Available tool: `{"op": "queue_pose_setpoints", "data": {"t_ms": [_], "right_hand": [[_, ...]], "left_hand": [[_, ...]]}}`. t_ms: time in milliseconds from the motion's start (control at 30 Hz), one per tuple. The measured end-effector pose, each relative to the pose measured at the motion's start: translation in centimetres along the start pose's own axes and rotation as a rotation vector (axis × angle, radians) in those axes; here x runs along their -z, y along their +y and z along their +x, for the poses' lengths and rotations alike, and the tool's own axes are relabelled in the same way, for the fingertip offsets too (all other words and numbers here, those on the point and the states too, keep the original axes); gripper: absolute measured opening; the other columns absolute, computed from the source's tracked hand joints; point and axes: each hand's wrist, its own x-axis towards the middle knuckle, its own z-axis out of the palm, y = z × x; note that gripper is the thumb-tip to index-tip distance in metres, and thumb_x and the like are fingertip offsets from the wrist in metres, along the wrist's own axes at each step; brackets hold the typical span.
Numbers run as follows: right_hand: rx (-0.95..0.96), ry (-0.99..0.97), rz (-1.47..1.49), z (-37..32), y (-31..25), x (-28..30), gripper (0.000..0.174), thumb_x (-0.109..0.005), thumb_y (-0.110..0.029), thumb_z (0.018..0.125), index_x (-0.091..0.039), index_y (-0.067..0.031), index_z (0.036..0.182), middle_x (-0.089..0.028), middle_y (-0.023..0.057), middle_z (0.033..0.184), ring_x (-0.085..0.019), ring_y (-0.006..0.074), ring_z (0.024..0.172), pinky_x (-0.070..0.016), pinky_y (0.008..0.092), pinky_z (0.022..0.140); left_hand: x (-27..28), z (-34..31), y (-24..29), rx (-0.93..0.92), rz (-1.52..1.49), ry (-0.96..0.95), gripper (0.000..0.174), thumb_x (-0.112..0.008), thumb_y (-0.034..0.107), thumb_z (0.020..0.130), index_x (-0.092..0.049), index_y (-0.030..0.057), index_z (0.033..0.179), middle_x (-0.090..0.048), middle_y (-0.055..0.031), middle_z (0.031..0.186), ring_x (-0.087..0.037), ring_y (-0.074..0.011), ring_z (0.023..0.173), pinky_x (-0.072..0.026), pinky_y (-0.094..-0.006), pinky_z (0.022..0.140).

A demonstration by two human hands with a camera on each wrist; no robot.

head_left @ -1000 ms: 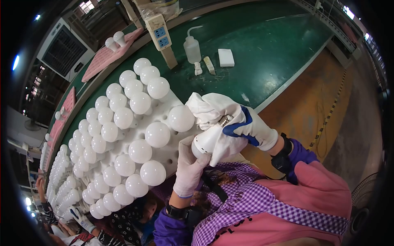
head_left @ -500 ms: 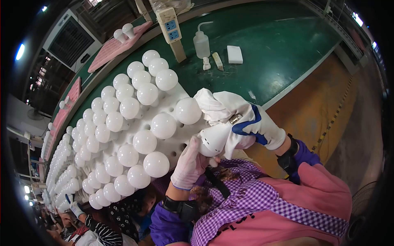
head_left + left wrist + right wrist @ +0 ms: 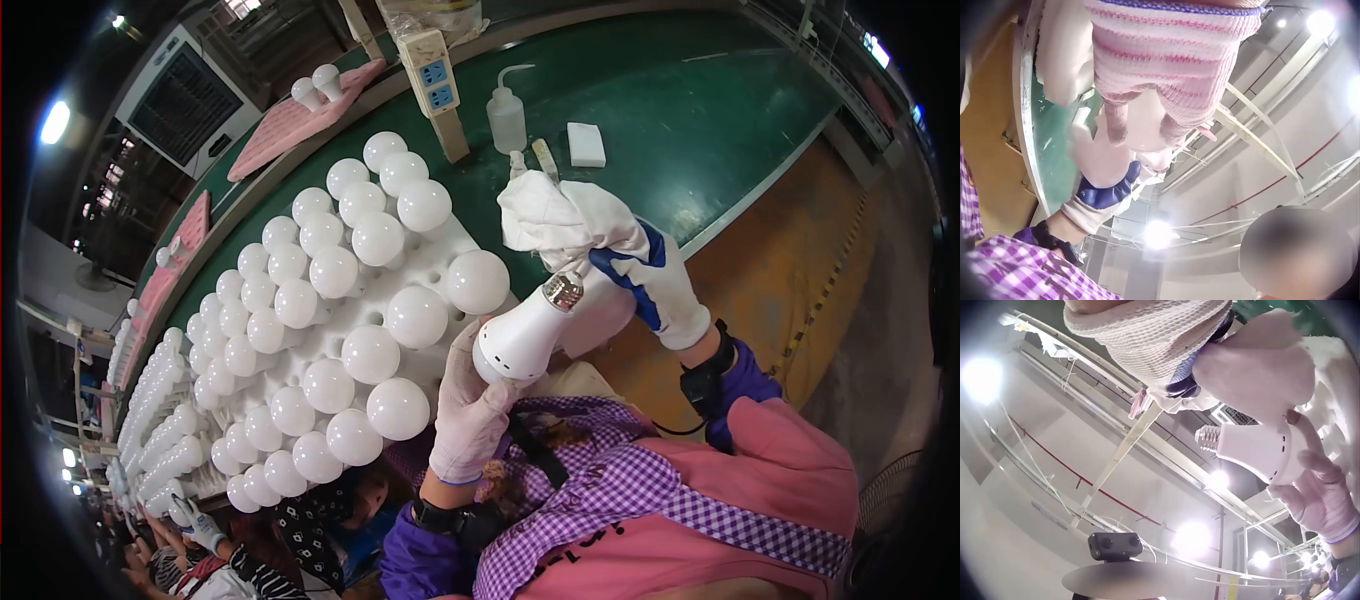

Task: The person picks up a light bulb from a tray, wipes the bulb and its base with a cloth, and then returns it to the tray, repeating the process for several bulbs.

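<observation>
Centrally, a single held bulb (image 3: 522, 335) lies just off the right-hand end of the white holed tray (image 3: 456, 239), as the head view shows it. The left hand (image 3: 468, 415) is clamped round its rounded end, with fingers and thumb on opposite sides. The long axis is tilted: from that grip it runs away from the tray, bringing the metal screw base (image 3: 563, 290) toward the right hand (image 3: 655, 285). Of the two hands, the left is the nearer to the tray; the right lies farther out, beyond the screw base. The right hand grips a bunched white cloth (image 3: 560, 217), its fingers partly hidden by the folds. The cloth lies close by the screw base; whether they touch cannot be told. On the tray, bulbs (image 3: 415, 317) stand in rows, round ends up. Past the tray's end, on the green bench (image 3: 680, 120), are a squeeze bottle (image 3: 507, 122) and a white block (image 3: 586, 146); a socket post (image 3: 430, 75) rises behind the tray.
</observation>
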Motion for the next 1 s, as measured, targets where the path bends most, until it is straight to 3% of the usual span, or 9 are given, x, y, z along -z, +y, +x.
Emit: {"op": "queue_pose_setpoints", "data": {"t_ms": [133, 267, 367, 467, 567, 667, 800, 900, 1000], "right_hand": [[0.229, 0.007, -0.474, 1.7, 2.2, 0.6, 0.045, -0.071, -0.007, 0.075, -0.058, 0.0032, 0.116, -0.061, 0.0074, 0.105, -0.058, 0.0153, 0.094, -0.0461, 0.0271, 0.084], [0.521, -0.272, -1.367, 4.4, 5.3, 2.3, 0.055, -0.071, -0.013, 0.071, -0.055, -0.0061, 0.123, -0.053, 0.0149, 0.125, -0.054, 0.0344, 0.11, -0.0437, 0.0403, 0.096], [0.604, -0.118, -1.325, 3.8, 1.7, 1.2, 0.05, -0.069, -0.015, 0.073, -0.057, -0.0069, 0.121, -0.056, 0.0145, 0.12, -0.053, 0.0336, 0.111, -0.0426, 0.0422, 0.096], [0.496, -0.076, -0.926, 2.6, -1.5, 0.0, 0.043, -0.068, -0.012, 0.075, -0.062, -0.0064, 0.117, -0.066, 0.0106, 0.095, -0.063, 0.0267, 0.084, -0.0505, 0.0341, 0.075], [-0.265, -0.456, -0.431, 2.2, -2.2, -0.7, 0.035, -0.066, -0.005, 0.079, -0.064, -0.0057, 0.114, -0.062, -0.0006, 0.08, -0.054, 0.0033, 0.064, -0.0445, 0.0195, 0.053], [-0.255, -0.375, -0.391, 2.8, -2.8, -0.5, 0.031, -0.066, -0.003, 0.079, -0.067, -0.0059, 0.109, -0.061, -0.001, 0.08, -0.054, 0.0032, 0.064, -0.0442, 0.0194, 0.054], [0.121, -0.094, -0.495, 6.4, -5.0, 2.3, 0.024, -0.069, -0.004, 0.076, -0.067, -0.004, 0.1, -0.062, -0.0012, 0.079, -0.054, 0.0046, 0.067, -0.0432, 0.0186, 0.057], [0.256, 0.119, -0.755, 12.6, -5.1, 4.1, 0.029, -0.066, -0.005, 0.078, -0.065, -0.0014, 0.106, -0.067, 0.0015, 0.089, -0.057, 0.0064, 0.073, -0.0477, 0.0207, 0.067], [0.706, 0.362, -0.946, 21.1, -1.8, 6.5, 0.043, -0.069, -0.009, 0.078, -0.06, -0.0019, 0.12, -0.068, 0.0035, 0.089, -0.059, 0.0077, 0.074, -0.0492, 0.0236, 0.073]], "left_hand": [[0.5, 0.3, -0.4, 0.019, -0.071, 0.039, 0.078, -0.075, 0.022, 0.079, -0.03, 0.0014, 0.139, -0.046, -0.0158, 0.134, -0.055, -0.0312, 0.117, -0.0541, -0.0416, 0.089], [0.8, 1.1, -1.8, 0.051, -0.096, 0.121, 0.071, -0.069, 0.017, 0.085, -0.026, 0.0011, 0.139, -0.044, -0.0153, 0.133, -0.051, -0.0303, 0.119, -0.0491, -0.044, 0.096], [1.1, 1.5, -2.6, 0.022, -0.057, 0.15, 0.068, -0.066, 0.012, 0.086, -0.024, 0.0006, 0.139, -0.042, -0.0158, 0.133, -0.051, -0.031, 0.119, -0.0487, -0.0459, 0.096], [1.0, 1.8, -3.1, -0.008, -0.014, 0.149, 0.069, -0.066, 0.009, 0.085, -0.023, -0.0014, 0.138, -0.039, -0.0171, 0.134, -0.049, -0.0298, 0.12, -0.0475, -0.0457, 0.098], [1.1, 2.3, -3.4, -0.062, 0.209, 0.124, 0.072, -0.067, 0.008, 0.084, -0.022, -0.0032, 0.138, -0.039, -0.0173, 0.134, -0.047, -0.028, 0.122, -0.0479, -0.0427, 0.097], [1.4, 2.5, -3.8, -0.108, 0.279, 0.06, 0.074, -0.069, 0.008, 0.084, -0.022, -0.0016, 0.139, -0.038, -0.0169, 0.134, -0.05, -0.0258, 0.118, -0.0488, -0.0378, 0.095], [0.0, 0.9, -0.8, -0.19, 0.576, 0.106, 0.053, -0.071, 0.007, 0.081, -0.045, 0.0012, 0.127, -0.053, -0.0154, 0.121, -0.065, -0.0192, 0.091, -0.055, -0.0286, 0.076], [-0.8, 0.0, 3.1, -0.377, 1.141, 0.071, 0.009, -0.071, 0.0, 0.078, -0.062, 0.0003, 0.078, -0.064, -0.0102, 0.1, -0.063, -0.0133, 0.08, -0.0514, -0.024, 0.065], [-1.4, 0.8, 6.0, -0.552, 1.539, 0.04, 0.025, -0.076, 0.009, 0.073, -0.064, 0.0049, 0.094, -0.06, -0.0144, 0.109, -0.062, -0.0268, 0.089, -0.0518, -0.034, 0.074]]}}
